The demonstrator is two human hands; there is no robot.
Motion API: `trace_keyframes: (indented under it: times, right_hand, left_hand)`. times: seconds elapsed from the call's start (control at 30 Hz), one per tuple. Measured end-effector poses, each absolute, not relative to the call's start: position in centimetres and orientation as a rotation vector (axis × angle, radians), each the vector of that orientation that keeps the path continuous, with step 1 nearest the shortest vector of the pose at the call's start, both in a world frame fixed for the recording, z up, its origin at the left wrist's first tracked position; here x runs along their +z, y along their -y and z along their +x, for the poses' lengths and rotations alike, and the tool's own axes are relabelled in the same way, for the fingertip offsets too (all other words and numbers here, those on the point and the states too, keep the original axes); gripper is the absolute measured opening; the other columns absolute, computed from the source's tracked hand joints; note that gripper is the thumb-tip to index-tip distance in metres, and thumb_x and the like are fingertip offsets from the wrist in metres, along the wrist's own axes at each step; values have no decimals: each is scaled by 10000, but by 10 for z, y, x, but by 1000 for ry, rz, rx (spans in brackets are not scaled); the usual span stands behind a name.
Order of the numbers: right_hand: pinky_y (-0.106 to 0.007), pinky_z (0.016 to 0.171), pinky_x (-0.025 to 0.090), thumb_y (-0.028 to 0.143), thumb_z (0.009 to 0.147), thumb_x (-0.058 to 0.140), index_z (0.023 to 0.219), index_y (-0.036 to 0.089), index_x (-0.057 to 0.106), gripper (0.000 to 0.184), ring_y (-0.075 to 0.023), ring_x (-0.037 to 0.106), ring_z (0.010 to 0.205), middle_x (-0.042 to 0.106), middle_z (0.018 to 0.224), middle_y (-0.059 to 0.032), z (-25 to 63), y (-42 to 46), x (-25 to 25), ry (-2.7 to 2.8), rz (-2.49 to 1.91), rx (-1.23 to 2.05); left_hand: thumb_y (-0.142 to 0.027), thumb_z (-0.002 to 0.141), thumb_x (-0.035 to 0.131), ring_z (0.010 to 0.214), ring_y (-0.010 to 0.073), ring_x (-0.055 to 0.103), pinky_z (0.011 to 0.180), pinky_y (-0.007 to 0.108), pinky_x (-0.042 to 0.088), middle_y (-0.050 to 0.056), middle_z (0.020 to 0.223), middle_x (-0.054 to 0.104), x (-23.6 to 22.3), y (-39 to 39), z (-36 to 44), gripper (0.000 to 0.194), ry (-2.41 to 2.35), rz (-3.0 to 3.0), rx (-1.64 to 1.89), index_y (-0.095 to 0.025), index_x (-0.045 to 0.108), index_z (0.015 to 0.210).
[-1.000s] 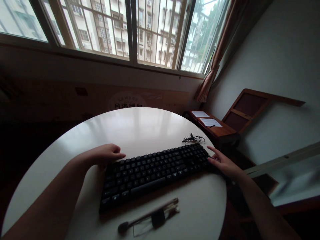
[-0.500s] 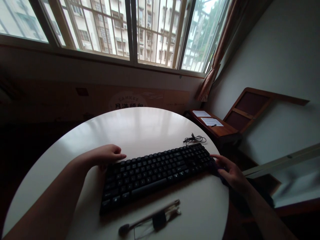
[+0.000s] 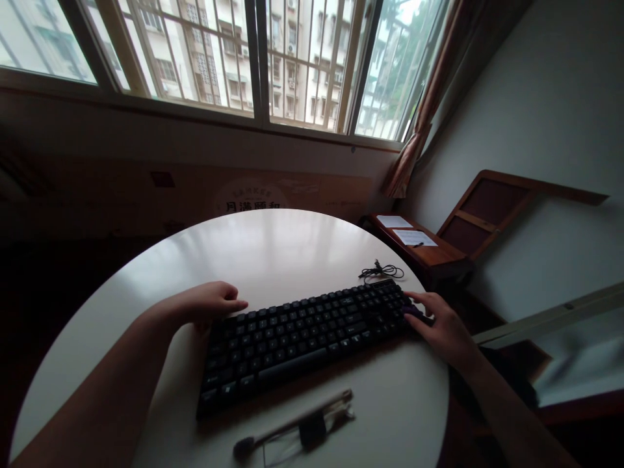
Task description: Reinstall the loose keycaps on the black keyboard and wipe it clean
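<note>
A black keyboard [image 3: 297,341] lies slantwise on the white round table [image 3: 160,273]. My left hand [image 3: 212,303] grips its far left corner, with the fingers curled and partly hidden behind the edge. Over the keyboard's right end, my right hand [image 3: 439,322] pinches a small dark purple thing [image 3: 413,312] between thumb and fingers. It looks soft, like a cloth, but its kind is not clear. The keyboard's cable [image 3: 381,270] lies bundled behind the far right corner.
Near the front of the table lie a long-handled brush [image 3: 292,422] with a dark head and a clear packet with a black label [image 3: 312,430]. To the right stand a low wooden table [image 3: 439,259] with papers [image 3: 414,237] and a pen, and a leaning wooden panel [image 3: 492,208].
My right hand has moved left from the keyboard's right edge onto its right-end keys, carrying the dark purple thing. The left hand stays at the far left corner.
</note>
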State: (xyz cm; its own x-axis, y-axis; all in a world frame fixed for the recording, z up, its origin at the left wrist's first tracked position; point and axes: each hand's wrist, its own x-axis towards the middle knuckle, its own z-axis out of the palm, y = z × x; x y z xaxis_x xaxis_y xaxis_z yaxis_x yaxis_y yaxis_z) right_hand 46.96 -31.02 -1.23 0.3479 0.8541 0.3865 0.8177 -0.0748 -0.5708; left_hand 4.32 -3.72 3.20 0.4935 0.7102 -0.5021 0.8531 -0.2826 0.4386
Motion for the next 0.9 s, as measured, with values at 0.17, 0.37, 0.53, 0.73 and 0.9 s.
trace_keyframes:
  times: [0.17,0.37,0.53,0.73,0.9]
  right_hand:
    - [-446,975,511,519,833,673,1471,317,466,701,-298,617,1100,498,1439,-103,478,311,-21,1354,-2022,99]
    - [-485,1079,441,588,826,671,1540,300,374,826,-351,549,1288,453,1531,-116,484,312,-27,1324,-2076,377]
    - [-492,1193,307,587,854,640,1549,244,366,822,-339,418,1422,421,1568,-131,474,308,-25,1437,-2065,314]
    - [-484,1166,349,555,851,658,1541,275,394,790,-333,470,1378,486,1515,-118,472,307,-28,1436,-2050,252]
    - [-483,1128,395,569,857,614,1539,263,407,776,-331,523,1319,536,1434,-131,477,304,-32,1385,-2113,255]
  left_hand:
    - [-623,721,583,413,186,558,390,275,428,19,557,544,37,43,46,417,-1290,2059,-272,-217,486,705]
    - [-617,728,577,423,193,567,396,280,441,25,557,546,36,41,47,413,-1293,2063,-280,-216,481,701]
    - [-607,737,575,433,189,571,399,274,442,31,570,556,37,42,47,409,-1299,2063,-290,-208,490,710]
    - [-616,732,576,445,188,574,407,278,445,33,593,563,40,45,48,417,-1309,2074,-283,-206,499,720]
    - [-626,716,573,430,193,565,391,276,435,24,565,544,34,40,47,424,-1311,2066,-279,-210,489,718]
